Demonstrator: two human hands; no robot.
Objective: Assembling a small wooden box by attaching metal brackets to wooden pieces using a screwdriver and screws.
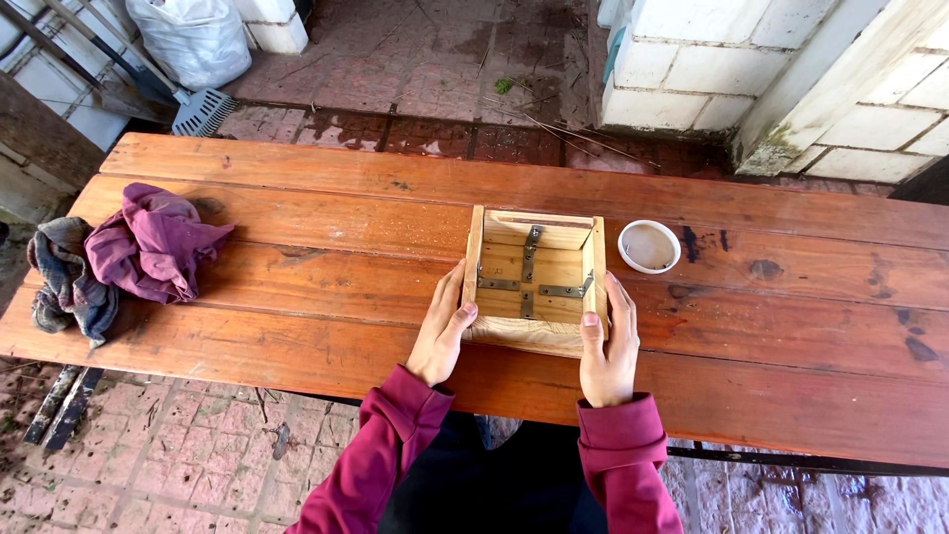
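Note:
A small open wooden box (534, 334) with metal corner brackets inside stands on the reddish plank table (297, 188). My left hand (443, 331) grips the box's left wall, thumb over the near rim. My right hand (609, 346) holds the right wall, thumb on the near edge. Both arms wear maroon sleeves.
A round white dish (649, 246) with cloudy liquid sits just right of the box. A crumpled purple cloth (153, 245) and a plaid grey cloth (64, 279) lie at the table's left end. White block walls, a white sack (193, 38) and brick paving lie beyond.

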